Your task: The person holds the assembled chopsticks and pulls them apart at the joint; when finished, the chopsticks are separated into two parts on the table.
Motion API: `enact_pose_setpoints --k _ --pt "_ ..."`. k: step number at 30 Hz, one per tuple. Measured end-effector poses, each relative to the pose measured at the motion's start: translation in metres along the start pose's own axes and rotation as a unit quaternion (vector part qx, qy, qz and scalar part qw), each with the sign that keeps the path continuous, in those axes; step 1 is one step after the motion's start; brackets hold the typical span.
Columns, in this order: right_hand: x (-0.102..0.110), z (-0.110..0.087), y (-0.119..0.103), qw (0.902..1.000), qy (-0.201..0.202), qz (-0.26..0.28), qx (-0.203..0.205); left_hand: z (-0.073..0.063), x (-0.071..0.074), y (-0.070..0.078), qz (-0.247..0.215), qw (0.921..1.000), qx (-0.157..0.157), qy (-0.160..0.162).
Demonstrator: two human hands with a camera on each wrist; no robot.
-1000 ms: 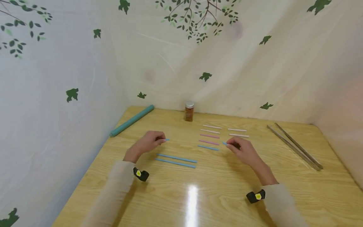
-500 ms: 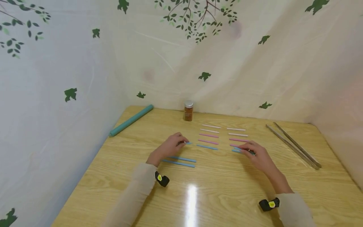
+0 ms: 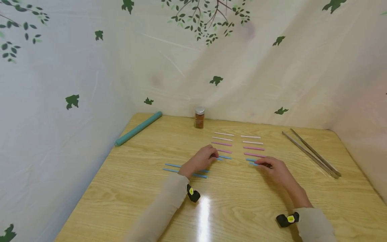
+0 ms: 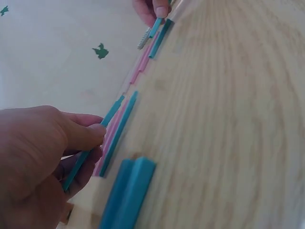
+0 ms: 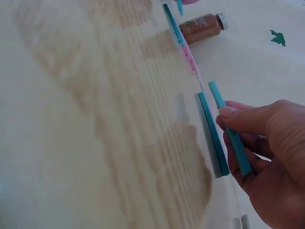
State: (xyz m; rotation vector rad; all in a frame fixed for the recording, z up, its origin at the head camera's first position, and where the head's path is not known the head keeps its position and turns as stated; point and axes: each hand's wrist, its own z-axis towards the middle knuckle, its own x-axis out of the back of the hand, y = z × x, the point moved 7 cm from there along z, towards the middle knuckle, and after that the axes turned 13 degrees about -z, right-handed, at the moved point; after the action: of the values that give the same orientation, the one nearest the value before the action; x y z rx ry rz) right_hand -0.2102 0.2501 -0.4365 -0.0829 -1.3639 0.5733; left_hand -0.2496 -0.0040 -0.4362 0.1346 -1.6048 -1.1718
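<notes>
My left hand (image 3: 204, 159) pinches a blue stick (image 4: 78, 169) between thumb and fingers. It is close beside the left column of sticks, where one blue stick (image 3: 225, 157) lies below two pink sticks (image 3: 221, 144) and two white ones (image 3: 224, 133). My right hand (image 3: 273, 168) pinches another blue stick (image 5: 231, 129) at the near end of the right column. A second blue stick (image 5: 213, 133) lies on the table beside it, with pink sticks (image 3: 254, 148) and white sticks (image 3: 252, 143) farther back. Under my left forearm, partly hidden, lie two longer blue sticks (image 3: 200, 175).
Near the back of the wooden table (image 3: 235, 208) stands a spice jar (image 3: 199, 119) with a silver lid. A teal rod (image 3: 139, 129) lies along the left edge. Long metal tongs (image 3: 314, 154) lie at the right. Pale cloth (image 3: 181, 67) hangs behind the table.
My left hand has carried its blue stick rightward to the left column. My right hand moved right and slightly nearer with its stick, then stayed almost still, uncovering the pink sticks.
</notes>
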Motion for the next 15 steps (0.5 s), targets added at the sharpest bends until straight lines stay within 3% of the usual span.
enact_pose_setpoints --k 7,15 --pt "-0.009 -0.004 0.006 0.9974 -0.053 0.021 -0.043 0.003 -0.017 0.004 0.018 0.9997 -0.007 -0.012" --pt "-0.009 -0.003 0.005 0.9996 -0.023 -0.003 -0.015 0.005 -0.020 0.007 0.045 0.9982 -0.038 0.002"
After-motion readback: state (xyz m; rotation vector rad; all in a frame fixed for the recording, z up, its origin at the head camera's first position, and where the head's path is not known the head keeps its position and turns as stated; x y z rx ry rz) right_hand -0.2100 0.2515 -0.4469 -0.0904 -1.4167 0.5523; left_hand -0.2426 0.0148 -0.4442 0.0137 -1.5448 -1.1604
